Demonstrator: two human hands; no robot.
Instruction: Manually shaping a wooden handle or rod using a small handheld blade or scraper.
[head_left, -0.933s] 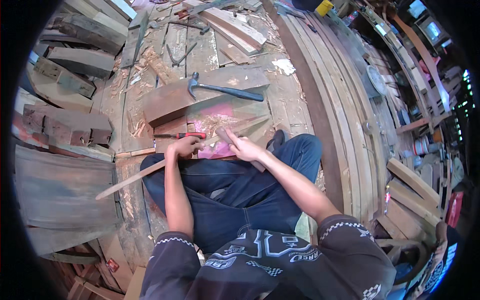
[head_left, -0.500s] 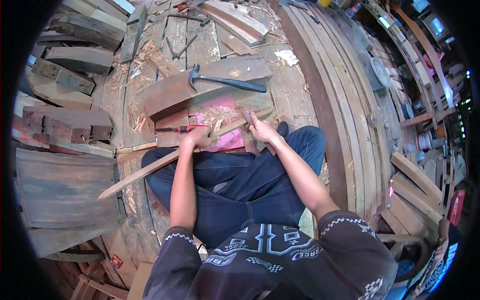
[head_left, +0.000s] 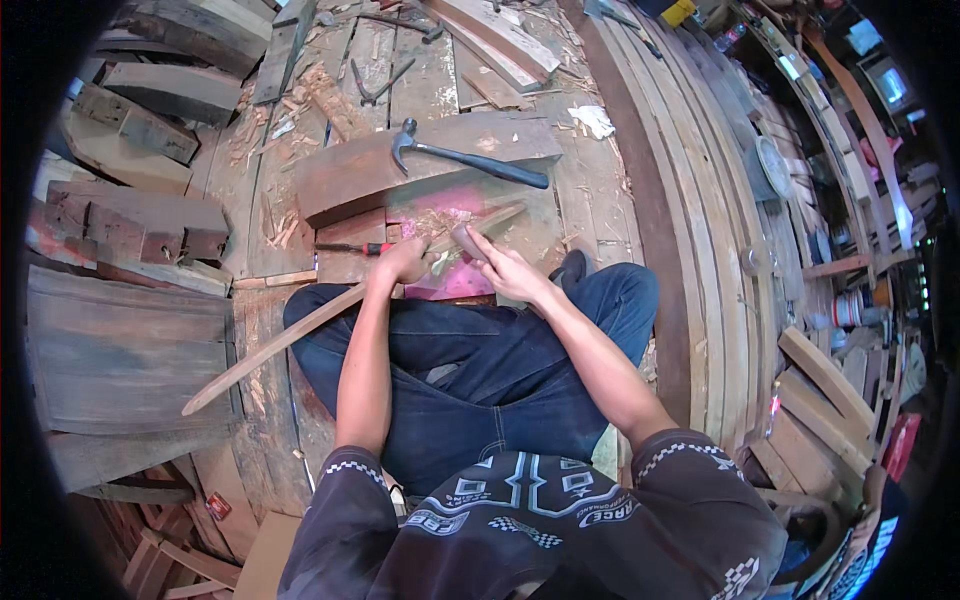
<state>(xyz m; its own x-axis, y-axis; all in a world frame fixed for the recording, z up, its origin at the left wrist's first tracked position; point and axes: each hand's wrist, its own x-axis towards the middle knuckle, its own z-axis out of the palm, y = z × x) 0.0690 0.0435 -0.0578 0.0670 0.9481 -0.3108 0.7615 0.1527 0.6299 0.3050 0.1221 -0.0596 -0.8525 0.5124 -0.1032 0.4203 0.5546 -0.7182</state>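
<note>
A long, slim wooden stick (head_left: 275, 346) with a pointed near end slants over my crossed legs, from lower left to upper right. My left hand (head_left: 405, 262) is wrapped round it near its middle. My right hand (head_left: 510, 273) is closed on a small brown piece (head_left: 464, 240), perhaps folded sandpaper, pressed against the stick just right of my left hand. Beneath lies a pink sheet (head_left: 440, 285) strewn with shavings. Next to my left hand is a tool with a red and black handle (head_left: 372, 248); its tip is too small to make out.
Ahead, a claw hammer (head_left: 475, 165) rests on a thick wooden block (head_left: 345, 180). Farther off lie pliers-like tongs (head_left: 378, 85) and cut boards (head_left: 490, 40). Curved timber pieces (head_left: 170, 90) crowd the left; long planks (head_left: 690, 240) run along the right.
My right hand has slid left and nearer along the stick with the brown piece, closer to my left hand. The whole view has shifted slightly.
</note>
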